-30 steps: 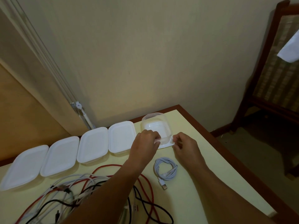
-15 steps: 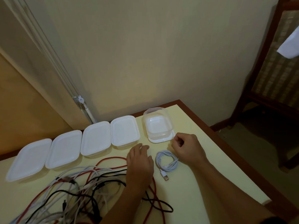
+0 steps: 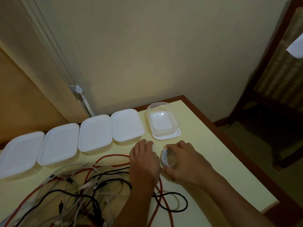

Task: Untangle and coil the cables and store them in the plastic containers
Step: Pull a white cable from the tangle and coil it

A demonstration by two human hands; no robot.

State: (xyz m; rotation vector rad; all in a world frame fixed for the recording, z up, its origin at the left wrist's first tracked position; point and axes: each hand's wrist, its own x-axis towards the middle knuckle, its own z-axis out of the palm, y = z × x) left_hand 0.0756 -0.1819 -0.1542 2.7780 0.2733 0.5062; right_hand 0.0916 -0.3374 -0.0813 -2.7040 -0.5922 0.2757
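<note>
Coiled white cable (image 3: 164,157) pinched in curled right hand (image 3: 183,163); left hand (image 3: 144,163) flat, loose-fingered, empty.

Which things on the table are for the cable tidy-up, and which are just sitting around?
For the job:
- coiled white cable, gripped by the right hand
- left hand, lying flat on the table
- open clear plastic container standing on its white lid
- four closed white-lidded containers
- tangled pile of red, black and white cables

Just lying about:
- dark wooden chair
- white cloth on it
</note>
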